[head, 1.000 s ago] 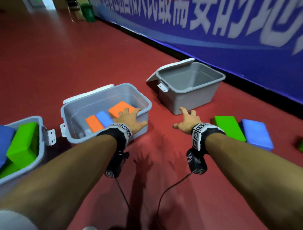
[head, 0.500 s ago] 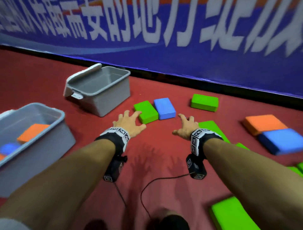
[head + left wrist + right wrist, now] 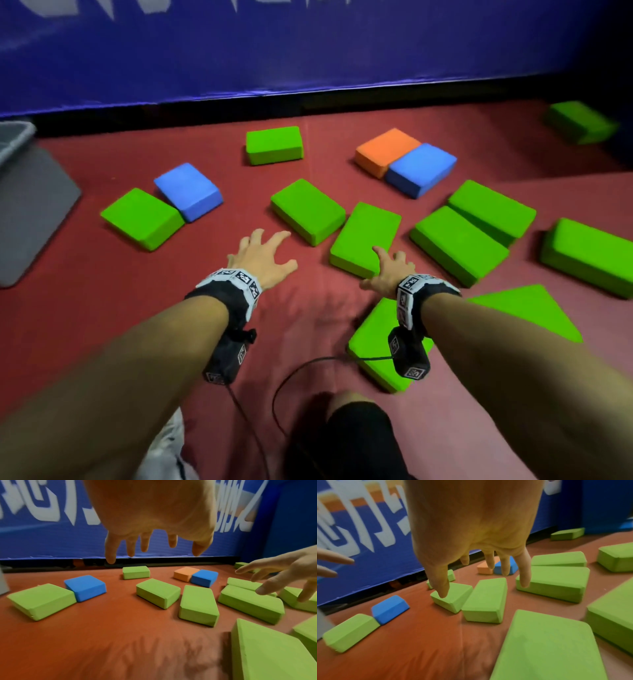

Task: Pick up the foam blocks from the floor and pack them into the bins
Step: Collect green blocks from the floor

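Both hands reach out over the red floor [image 3: 102, 308], palms down, and neither holds anything. The left hand [image 3: 260, 257] has its grip spread wide, fingers straight and apart, hovering above bare floor. The right hand [image 3: 390, 270] also has an open grip with loosely extended fingers; from the head view its fingertips lie over the near end of a long green rectangular foam block [image 3: 366, 236], though the wrist views suggest the hand may be above it rather than touching.

Just ahead of the left grip's fingertips lies another green rectangular foam block [image 3: 308, 210], angled, with one corner close against the long block. Farther ahead of that grip, near the wall, a smaller green foam block [image 3: 274, 144] lies alone. Out to the left of the left grip, a green foam block [image 3: 142, 217] and a blue foam block [image 3: 188, 190] lie touching. At the far left edge stands a grey plastic bin [image 3: 30, 205], only partly in view.

Ahead and to the right of the right grip, an orange foam block [image 3: 383, 150] and a blue foam block [image 3: 423, 168] lie side by side. To the right of that grip, two green foam blocks [image 3: 459, 243] lie close together, one partly leaning on the other, and one more green block [image 3: 585, 257] lies beyond them. Beneath the right wrist a flat green foam block [image 3: 373, 342] lies on the floor. A blue banner with white characters [image 3: 308, 44] runs along the wall ahead.
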